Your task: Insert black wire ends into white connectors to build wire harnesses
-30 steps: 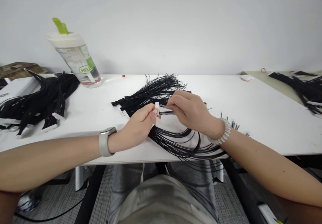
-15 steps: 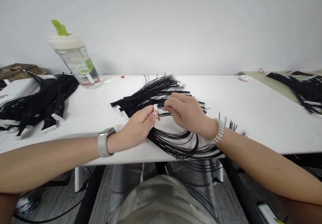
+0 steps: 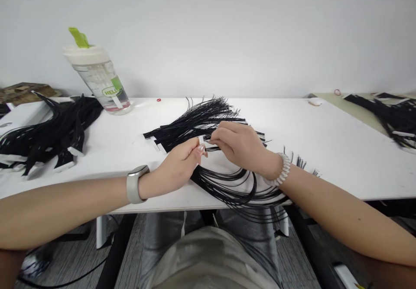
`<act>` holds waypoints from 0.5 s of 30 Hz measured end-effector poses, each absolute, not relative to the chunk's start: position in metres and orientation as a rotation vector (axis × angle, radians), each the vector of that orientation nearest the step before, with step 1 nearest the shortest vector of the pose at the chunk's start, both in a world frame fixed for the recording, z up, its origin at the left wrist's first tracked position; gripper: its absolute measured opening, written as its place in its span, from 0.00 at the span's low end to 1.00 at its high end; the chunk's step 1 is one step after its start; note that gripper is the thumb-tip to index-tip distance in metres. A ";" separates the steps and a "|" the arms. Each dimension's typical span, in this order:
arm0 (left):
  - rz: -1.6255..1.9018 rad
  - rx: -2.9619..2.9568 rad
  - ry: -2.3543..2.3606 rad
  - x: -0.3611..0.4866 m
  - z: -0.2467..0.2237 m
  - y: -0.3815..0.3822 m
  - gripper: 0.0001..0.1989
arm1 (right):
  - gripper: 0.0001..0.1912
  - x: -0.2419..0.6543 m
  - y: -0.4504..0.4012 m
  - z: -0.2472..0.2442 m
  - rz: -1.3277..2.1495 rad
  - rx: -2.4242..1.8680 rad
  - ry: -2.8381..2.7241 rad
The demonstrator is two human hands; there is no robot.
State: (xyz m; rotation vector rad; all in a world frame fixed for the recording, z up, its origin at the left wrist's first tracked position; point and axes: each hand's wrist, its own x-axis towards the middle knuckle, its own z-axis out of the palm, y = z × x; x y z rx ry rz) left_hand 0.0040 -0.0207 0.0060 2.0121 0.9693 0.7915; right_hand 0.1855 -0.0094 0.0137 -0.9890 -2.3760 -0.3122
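Between thumb and fingers, my left hand (image 3: pixel 182 161) pinches a small white connector (image 3: pixel 201 140). My right hand (image 3: pixel 238 144) is closed in a pinch just right of it, on a thin black wire (image 3: pixel 212 149) that runs toward the connector; its tip is too small to make out. Beneath both hands, looped black wires (image 3: pixel 227 185) curve to the right and hang over the table's front edge. Behind them lies a fanned bundle of black wires (image 3: pixel 195 122) with frayed ends pointing to the back right and white connectors at its left end.
At the left lies a heap of black cables (image 3: pixel 65 128) with white connectors. A clear bottle (image 3: pixel 100 81) with a green spout stands behind it. More black cables (image 3: pixel 386 113) are at the far right. A small red ring (image 3: pixel 159 100) rests near the white table's (image 3: pixel 341 159) back edge.
Almost nothing differs. My right hand has shifted very slightly left toward the connector, while my left hand keeps its pinch.
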 end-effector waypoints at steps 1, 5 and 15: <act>0.803 1.986 0.982 0.004 0.006 -0.021 0.15 | 0.07 0.187 -0.009 0.016 -0.293 -1.015 -2.411; 0.865 1.869 1.100 0.004 0.004 -0.017 0.16 | 0.14 0.200 -0.006 0.032 -0.179 -1.009 -2.421; 1.032 1.226 1.079 0.006 0.000 -0.008 0.14 | 0.22 0.221 -0.028 0.051 0.557 -1.223 -2.459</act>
